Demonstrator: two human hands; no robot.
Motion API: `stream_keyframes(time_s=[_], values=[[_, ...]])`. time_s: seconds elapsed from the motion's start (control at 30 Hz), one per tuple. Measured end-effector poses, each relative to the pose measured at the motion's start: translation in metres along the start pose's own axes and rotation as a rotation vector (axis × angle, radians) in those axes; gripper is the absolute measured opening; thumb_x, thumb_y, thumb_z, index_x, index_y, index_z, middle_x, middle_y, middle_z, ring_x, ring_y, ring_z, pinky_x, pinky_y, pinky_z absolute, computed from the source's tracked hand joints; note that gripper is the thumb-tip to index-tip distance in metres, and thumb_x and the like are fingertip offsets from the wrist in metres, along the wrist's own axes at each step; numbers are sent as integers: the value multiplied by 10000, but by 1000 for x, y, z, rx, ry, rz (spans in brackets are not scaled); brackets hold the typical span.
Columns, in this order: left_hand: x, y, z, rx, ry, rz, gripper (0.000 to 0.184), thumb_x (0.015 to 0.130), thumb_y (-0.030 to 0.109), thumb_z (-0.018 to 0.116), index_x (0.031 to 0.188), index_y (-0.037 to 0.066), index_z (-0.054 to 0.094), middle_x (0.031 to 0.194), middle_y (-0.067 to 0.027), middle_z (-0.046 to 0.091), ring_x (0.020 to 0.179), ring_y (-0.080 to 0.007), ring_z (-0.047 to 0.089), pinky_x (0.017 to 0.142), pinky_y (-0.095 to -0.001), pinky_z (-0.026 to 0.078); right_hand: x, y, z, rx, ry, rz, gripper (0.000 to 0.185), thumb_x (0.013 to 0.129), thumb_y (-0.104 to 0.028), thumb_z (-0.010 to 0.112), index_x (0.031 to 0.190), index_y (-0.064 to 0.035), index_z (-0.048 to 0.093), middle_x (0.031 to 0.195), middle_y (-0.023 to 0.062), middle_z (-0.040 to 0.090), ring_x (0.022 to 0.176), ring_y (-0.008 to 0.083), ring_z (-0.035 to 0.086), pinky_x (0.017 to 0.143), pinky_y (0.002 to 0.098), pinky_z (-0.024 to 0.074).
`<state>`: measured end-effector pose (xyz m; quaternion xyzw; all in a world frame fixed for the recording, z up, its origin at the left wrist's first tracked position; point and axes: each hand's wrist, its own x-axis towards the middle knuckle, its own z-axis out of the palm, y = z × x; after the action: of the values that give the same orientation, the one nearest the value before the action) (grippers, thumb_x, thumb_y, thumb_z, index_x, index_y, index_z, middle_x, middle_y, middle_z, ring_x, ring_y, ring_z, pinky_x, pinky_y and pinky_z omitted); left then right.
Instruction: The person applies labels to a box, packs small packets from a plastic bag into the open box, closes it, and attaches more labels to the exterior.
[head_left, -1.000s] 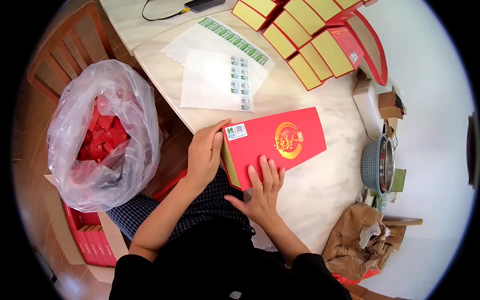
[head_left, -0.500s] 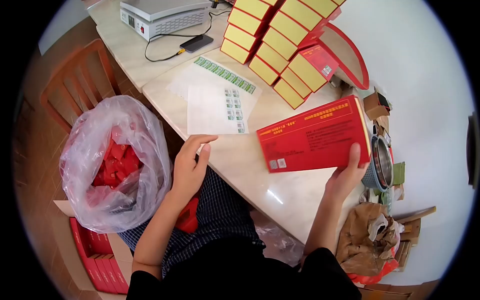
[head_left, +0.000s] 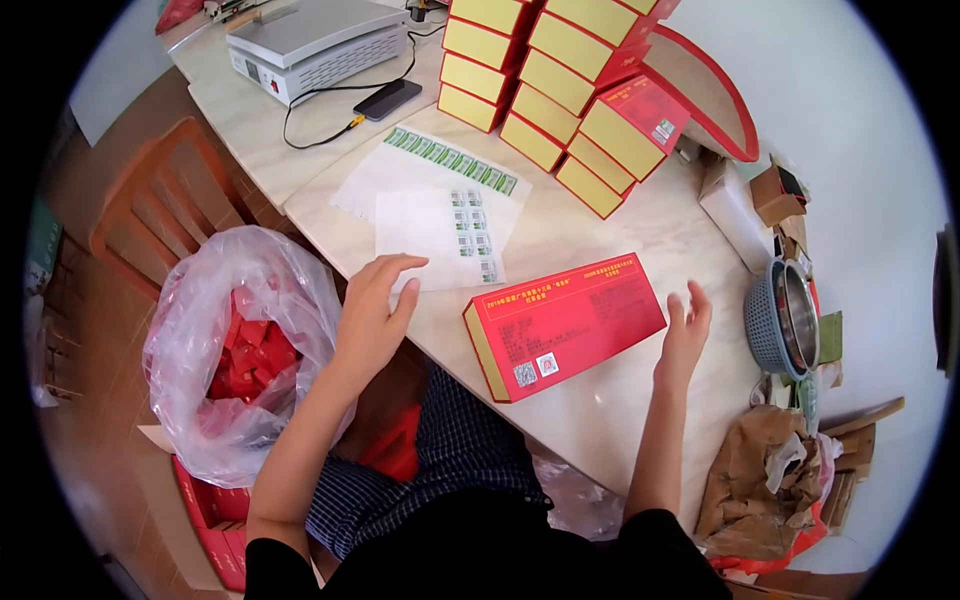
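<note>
A red box (head_left: pixel 570 320) with yellow ends lies on the marble-look table, its printed text and two small square codes facing up. My left hand (head_left: pixel 380 305) hovers at the table edge left of the box, fingers apart and holding nothing, near the sticker sheets. Just off the box's right end, my right hand (head_left: pixel 685 325) is raised, open and empty. A white sheet (head_left: pixel 415 235) carries two columns of small green and white stickers. Another sheet (head_left: pixel 365 175), partly beneath it, has a row of green stickers.
Stacked red and yellow boxes (head_left: pixel 565 90) stand at the back. Behind the sheets are a phone (head_left: pixel 388 99) and a grey device (head_left: pixel 315 45). A plastic bag (head_left: pixel 185 400) of red pieces is at left; a colander (head_left: pixel 765 325) and brown paper (head_left: pixel 750 480) at right.
The red box was turned over, from its round gold emblem to its text side, and now rests on the table. My right hand has let go of it.
</note>
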<state>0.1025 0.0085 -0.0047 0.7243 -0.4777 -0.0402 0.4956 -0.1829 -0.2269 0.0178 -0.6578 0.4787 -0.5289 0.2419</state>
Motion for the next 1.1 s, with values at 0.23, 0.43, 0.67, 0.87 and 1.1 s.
stream_keyframes(time_s=[0.23,0.43,0.67,0.87,1.1], values=[[69,-15,85,274,-194,153,403,894,189,593,1279,79,546,1399,-162,475,1347,-332,385,1125,-510,255,56,-57,130,-62,-836,-623,297,879,-137,646,1138,-1,598,1133,156,635,1120,293,580,982,349,442],[96,-29,130,554,-270,72,469,907,278,552,1330,80,508,1465,-142,403,1392,-309,317,1140,-534,187,85,1,248,-285,-1096,-807,424,796,-253,720,1123,4,636,1197,187,604,1150,340,543,965,410,447],[98,-40,133,548,-232,125,517,899,293,529,1371,95,460,1474,-123,391,1395,-297,308,1139,-531,185,82,3,251,-253,-1053,-736,278,742,-231,753,937,-36,721,1026,144,672,967,305,632,837,401,507],[98,-43,133,509,-197,140,494,889,276,528,1347,97,481,1463,-115,409,1387,-282,325,1142,-521,179,84,8,263,-144,-1023,-610,194,734,-211,758,823,-41,730,923,131,678,834,293,653,759,388,516],[97,-43,130,495,-212,135,494,875,275,545,1334,100,494,1463,-111,417,1388,-277,330,1146,-509,176,91,11,269,-107,-821,-419,150,807,-174,684,842,-29,685,874,141,669,828,299,645,749,404,506]])
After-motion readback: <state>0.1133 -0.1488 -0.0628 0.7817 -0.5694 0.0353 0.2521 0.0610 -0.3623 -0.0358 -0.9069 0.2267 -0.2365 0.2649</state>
